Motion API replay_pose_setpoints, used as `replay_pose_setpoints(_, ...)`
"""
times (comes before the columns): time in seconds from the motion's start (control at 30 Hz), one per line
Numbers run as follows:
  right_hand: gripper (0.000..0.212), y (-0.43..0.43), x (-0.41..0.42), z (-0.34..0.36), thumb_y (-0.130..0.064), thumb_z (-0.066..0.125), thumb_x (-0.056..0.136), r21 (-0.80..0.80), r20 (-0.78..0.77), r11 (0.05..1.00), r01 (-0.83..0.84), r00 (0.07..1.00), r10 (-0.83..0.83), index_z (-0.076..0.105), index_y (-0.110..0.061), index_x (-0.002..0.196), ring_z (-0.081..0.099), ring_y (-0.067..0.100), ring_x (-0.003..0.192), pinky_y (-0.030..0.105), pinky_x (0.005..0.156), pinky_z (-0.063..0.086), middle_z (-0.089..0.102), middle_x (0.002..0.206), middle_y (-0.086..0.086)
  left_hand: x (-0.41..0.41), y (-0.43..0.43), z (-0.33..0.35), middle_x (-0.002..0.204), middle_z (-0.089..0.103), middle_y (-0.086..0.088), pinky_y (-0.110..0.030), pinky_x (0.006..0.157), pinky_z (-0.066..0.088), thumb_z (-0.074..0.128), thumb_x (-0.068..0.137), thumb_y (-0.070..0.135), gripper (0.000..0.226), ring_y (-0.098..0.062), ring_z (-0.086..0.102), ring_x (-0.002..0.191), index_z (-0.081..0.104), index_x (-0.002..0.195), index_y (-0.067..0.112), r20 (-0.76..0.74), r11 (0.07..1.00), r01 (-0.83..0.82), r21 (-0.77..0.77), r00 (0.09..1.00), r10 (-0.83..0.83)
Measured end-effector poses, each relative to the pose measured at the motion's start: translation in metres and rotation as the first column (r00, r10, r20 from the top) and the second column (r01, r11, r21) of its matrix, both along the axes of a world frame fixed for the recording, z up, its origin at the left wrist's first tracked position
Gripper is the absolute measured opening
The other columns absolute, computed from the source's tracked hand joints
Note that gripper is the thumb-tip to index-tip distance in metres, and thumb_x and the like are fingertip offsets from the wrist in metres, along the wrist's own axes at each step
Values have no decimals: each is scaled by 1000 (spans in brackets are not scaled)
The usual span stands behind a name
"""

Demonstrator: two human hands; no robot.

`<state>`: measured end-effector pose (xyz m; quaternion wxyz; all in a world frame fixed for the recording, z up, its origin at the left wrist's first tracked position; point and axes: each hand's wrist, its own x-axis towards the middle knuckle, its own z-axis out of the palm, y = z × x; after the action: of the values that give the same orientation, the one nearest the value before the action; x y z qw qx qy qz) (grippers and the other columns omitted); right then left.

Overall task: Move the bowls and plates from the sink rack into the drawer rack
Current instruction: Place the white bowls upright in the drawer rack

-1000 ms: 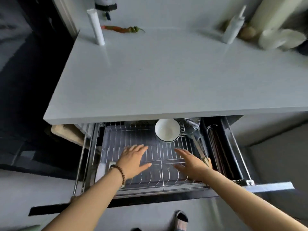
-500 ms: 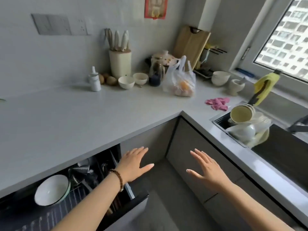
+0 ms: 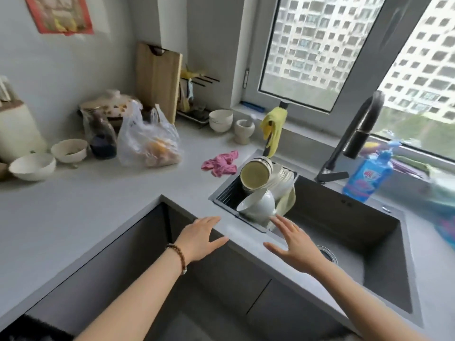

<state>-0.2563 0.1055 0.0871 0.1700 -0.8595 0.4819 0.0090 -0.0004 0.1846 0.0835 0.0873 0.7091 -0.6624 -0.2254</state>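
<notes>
While reaching toward the sink rack [image 3: 225, 193], holds the left hand [image 3: 199, 238] and the right hand [image 3: 293, 244] both flat, fingers straight and spread, gripping nothing. Places the left hand above the front edge of the counter [image 3: 73, 205], near the rack but not touching it. Places the right hand over the near rim of the sink [image 3: 344, 217], its tips just beside the white bowl [image 3: 258, 205]. Probably spreads them so in order to take this bowl from two sides, since lying on its side at the near end of the rack and so easiest to lift first. Behind it, finds a stack of bowls [image 3: 254, 174], pale green inside, tilted toward the camera, and upright plates [image 3: 283, 178] packed just beside, stood on edge presumably for draining. Cannot see the drawer rack from here. Judging by so many dishes in the rack, stands early in the task. Should grip the white bowl gently, because seemingly leaning against its neighbours and perhaps disturbing them when lifted.
</notes>
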Motion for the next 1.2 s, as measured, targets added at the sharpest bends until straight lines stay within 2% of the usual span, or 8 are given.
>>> replay_pose_setpoints(0.23, 77, -85, 9, -30, -64, 47, 89, 113, -8, 983, 147, 989, -147, 14, -38, 152, 20, 15, 147, 35, 119, 20, 11, 162, -9, -10, -137, -39, 149, 37, 5, -34, 107, 36, 45, 88, 59, 68, -15, 37, 135, 29, 144, 25, -125, 988, 132, 75, 985, -122)
replay_pose_setpoints(0.4, 77, -122, 22, -48, -61, 49, 90, 164, -15, 977, 136, 991, -135, 13, -37, 153, 22, 14, 146, 35, 119, 22, 11, 162, -11, -21, -190, -74, 138, 50, 3, -35, 102, 42, 45, 89, 56, 57, -17, 47, 125, 41, 137, 24, -205, 968, 191, 162, 966, -157)
replay_pose_setpoints(0.47, 78, -134, 24, -56, -61, 51, 89, 183, 10, 976, 115, 993, -119, 11, -40, 152, 23, 14, 146, 32, 118, 24, 10, 162, -12, -26, -203, -83, 108, 64, 0, -29, 84, 45, 46, 92, 47, 33, -21, 58, 106, 59, 108, 22, -238, 960, 200, 196, 959, -151)
replay_pose_setpoints(0.53, 80, -143, 24, -63, -59, 55, 88, 189, 55, 977, 99, 992, -111, 9, -43, 151, 27, 13, 144, 30, 115, 27, 9, 162, -14, -29, -212, -90, 71, 52, 1, -29, 65, 37, 48, 94, 39, 31, -24, 54, 76, 46, 70, 21, -263, 959, 213, 188, 951, -160)
replay_pose_setpoints(0.6, 83, -147, 23, -68, -58, 57, 87, 194, 92, 977, 85, 990, -104, 6, -46, 150, 28, 13, 143, 28, 114, 29, 5, 162, -15, -30, -217, -93, 62, 42, 4, -27, 56, 31, 51, 93, 37, 38, -18, 43, 64, 37, 62, 19, -282, 960, 222, 168, 944, -169)
replay_pose_setpoints(0.8, 93, -147, 22, -78, -55, 60, 86, 223, 158, 972, 69, 982, -106, -6, -44, 151, 22, 9, 146, 21, 105, 33, -14, 159, -20, -27, -229, -89, 53, 35, 6, -23, 52, 28, 64, 85, 38, 46, -9, 31, 51, 35, 55, 19, -365, 964, 232, 127, 915, -172)
replay_pose_setpoints(1.03, 98, -148, 25, -79, -58, 59, 86, 267, 182, 959, 91, 973, -143, -11, -38, 151, 17, 9, 147, 27, 110, 32, -14, 161, -15, -19, -234, -79, 48, 28, 7, -22, 49, 20, 62, 87, 35, 51, -6, 25, 47, 32, 49, 21, -489, 976, 209, 63, 859, -152)
replay_pose_setpoints(1.2, 95, -149, 33, -70, -58, 59, 85, 216, 203, 973, 85, 971, -130, -3, -34, 153, 9, 7, 148, 24, 116, 17, -6, 160, -16, -6, -227, -71, 58, 51, -1, -29, 59, 36, 63, 86, 34, 38, -9, 44, 59, 54, 58, 11, -636, 993, 94, 71, 771, -27)
